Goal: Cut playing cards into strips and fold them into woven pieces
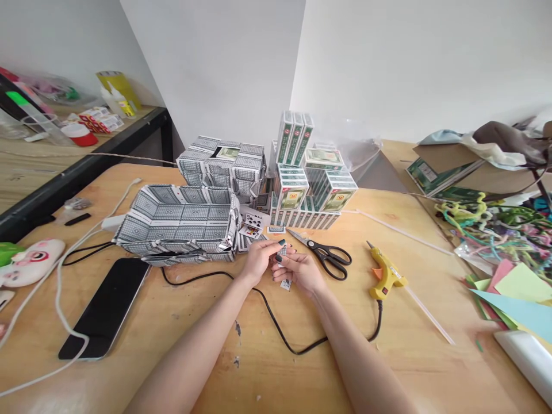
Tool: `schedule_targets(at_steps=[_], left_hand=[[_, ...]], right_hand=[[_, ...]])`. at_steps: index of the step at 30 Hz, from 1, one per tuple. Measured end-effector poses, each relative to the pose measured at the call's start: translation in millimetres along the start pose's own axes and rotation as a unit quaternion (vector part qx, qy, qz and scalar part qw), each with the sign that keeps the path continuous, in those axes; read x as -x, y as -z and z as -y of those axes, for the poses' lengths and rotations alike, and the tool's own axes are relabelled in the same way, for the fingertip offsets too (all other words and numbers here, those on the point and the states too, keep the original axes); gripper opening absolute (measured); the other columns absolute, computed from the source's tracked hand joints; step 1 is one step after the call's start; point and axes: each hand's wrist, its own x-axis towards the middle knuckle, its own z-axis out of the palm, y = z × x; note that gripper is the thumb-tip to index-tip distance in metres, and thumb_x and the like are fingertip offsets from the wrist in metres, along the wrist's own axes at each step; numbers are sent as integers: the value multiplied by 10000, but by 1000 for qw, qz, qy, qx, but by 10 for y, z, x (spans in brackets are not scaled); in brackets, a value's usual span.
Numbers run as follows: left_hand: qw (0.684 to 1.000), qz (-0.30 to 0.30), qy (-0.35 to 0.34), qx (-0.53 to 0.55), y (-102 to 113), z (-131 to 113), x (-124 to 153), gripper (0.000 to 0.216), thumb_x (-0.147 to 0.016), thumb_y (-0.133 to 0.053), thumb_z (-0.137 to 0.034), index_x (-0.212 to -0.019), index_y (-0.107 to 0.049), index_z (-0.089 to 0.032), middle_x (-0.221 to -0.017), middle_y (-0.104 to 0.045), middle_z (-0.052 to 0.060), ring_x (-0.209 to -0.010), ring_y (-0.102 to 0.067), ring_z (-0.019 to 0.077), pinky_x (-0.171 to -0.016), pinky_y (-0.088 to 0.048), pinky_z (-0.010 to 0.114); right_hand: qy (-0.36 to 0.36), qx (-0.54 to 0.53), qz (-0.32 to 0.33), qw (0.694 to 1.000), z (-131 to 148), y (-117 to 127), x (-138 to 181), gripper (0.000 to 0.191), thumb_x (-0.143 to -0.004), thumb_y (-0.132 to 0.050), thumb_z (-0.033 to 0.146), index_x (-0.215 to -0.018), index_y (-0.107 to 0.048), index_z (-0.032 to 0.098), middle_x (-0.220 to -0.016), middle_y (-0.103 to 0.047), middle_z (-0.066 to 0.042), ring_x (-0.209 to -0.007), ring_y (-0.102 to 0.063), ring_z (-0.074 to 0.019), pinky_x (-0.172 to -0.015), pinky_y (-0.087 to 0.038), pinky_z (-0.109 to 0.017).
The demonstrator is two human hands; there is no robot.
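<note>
Clock directions run from the hands. Between 8 and 9 o'clock, a black phone (pixel 106 307) lies on the counter (pixel 280 379). An open box made of playing cards (pixel 185 214) sits at 10 o'clock, with another card-built structure (pixel 222 167) behind it at 11. The left hand (pixel 260 259) pinches a small patterned card (pixel 282 250) between its fingers; the right hand's (pixel 304 273) fingers grip its lower part. Stacked card packs (pixel 293 192) rise past 12 o'clock. Black-handled scissors (pixel 330 256), then a yellow glue gun (pixel 385 276), lie toward 3.
</note>
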Motion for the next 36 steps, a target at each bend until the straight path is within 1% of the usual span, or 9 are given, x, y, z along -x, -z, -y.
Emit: schedule_targets(at_steps=[3, 6, 9, 12, 14, 20, 28, 36], left_hand=[[1000, 9, 8, 21, 5, -9, -5, 292, -696, -589, -341, -823, -700, -103, -765, -691, 93, -614, -591, 156, -585, -438, 260], [1000, 18, 14, 20, -10, -20, 5, 321, -709, -572, -372, -822, -692, -97, -709, -674, 79, -519, -540, 119, -501, -399, 232], [999, 10, 5, -38, -40, -30, 29, 305, -659, -634, -373, -794, -684, -104, -560, -612, 20, -425, -451, 76, -416, -315, 197], [996, -15, -14, -89, -70, -39, 52, 278, -627, -666, -372, -728, -676, -113, -461, -537, -20, -401, -407, 64, -386, -262, 185], [995, -19, -17, -94, -80, -42, 58, 275, -632, -660, -377, -710, -676, -114, -469, -543, -15, -415, -418, 68, -387, -270, 184], [999, -12, 22, -47, -74, -7, 44, 304, -616, -672, -368, -774, -686, -109, -481, -558, -5, -408, -422, 71, -372, -289, 183], [999, -19, 26, -18, -82, 2, 24, 308, -579, -705, -348, -771, -693, -107, -651, -654, 51, -528, -529, 113, -429, -355, 194], [997, -29, 54, 38, -111, 36, 33, 311, -562, -713, -339, -781, -688, -120, -691, -665, 56, -554, -552, 127, -436, -376, 203]], right_hand=[[4, -3, -1, 1000, 7, -5, 5, 218, -631, -726, 287, -617, -668, 77, -608, -685, -96, -495, -637, -145, -526, -547, -256], [5, -3, 0, 1000, 13, -8, 10, 216, -631, -723, 285, -607, -671, 76, -606, -686, -97, -495, -636, -146, -523, -549, -258], [9, -7, 2, 1000, 5, -2, 5, 227, -607, -734, 295, -604, -674, 76, -607, -686, -97, -477, -631, -144, -514, -547, -255], [12, -11, 1, 1000, -15, 9, -10, 239, -588, -742, 302, -609, -676, 73, -605, -685, -100, -471, -631, -141, -521, -544, -248], [12, -9, 1, 1000, -28, 16, -20, 235, -593, -738, 299, -615, -676, 73, -604, -684, -99, -473, -632, -139, -522, -541, -243], [11, -3, 1, 1000, -43, 18, -27, 237, -606, -723, 306, -617, -677, 74, -604, -683, -101, -468, -628, -139, -512, -540, -248], [14, 1, -20, 1000, -56, 3, -28, 222, -596, -720, 291, -611, -676, 74, -593, -681, -102, -462, -629, -146, -512, -541, -250], [8, 3, -34, 999, -54, -9, -16, 193, -601, -712, 259, -620, -677, 70, -576, -677, -104, -469, -635, -165, -513, -543, -271]])
